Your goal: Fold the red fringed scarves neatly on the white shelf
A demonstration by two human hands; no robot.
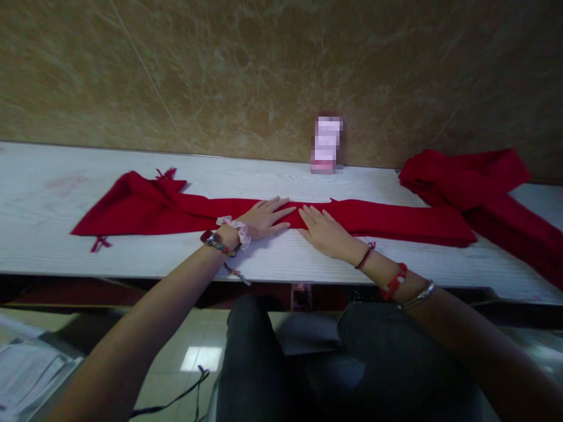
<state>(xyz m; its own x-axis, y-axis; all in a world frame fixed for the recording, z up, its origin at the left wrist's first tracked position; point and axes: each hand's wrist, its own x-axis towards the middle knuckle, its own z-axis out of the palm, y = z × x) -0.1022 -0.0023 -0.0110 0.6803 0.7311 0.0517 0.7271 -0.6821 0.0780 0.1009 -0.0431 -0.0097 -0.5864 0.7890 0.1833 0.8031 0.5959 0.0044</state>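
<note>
A long red cloth (396,221) lies folded into a narrow strip along the white table. Its left end spreads wider, with loose folds and small tassel-like threads at two corners. My left hand (264,218) rests flat on the middle of the strip, fingers stretched out and pointing right. Close beside it, my right hand (324,230) lies flat on the cloth too, fingers apart and pointing up and left. Neither hand grips anything. The cloth beneath the palms is hidden.
A second red cloth (466,176) lies bunched at the right and overlaps the table's edge. A blurred pinkish-white object (326,143) leans at the marbled wall (246,76) behind the white table (39,199). Papers (30,375) are at the lower left, beside a dark strap (176,401).
</note>
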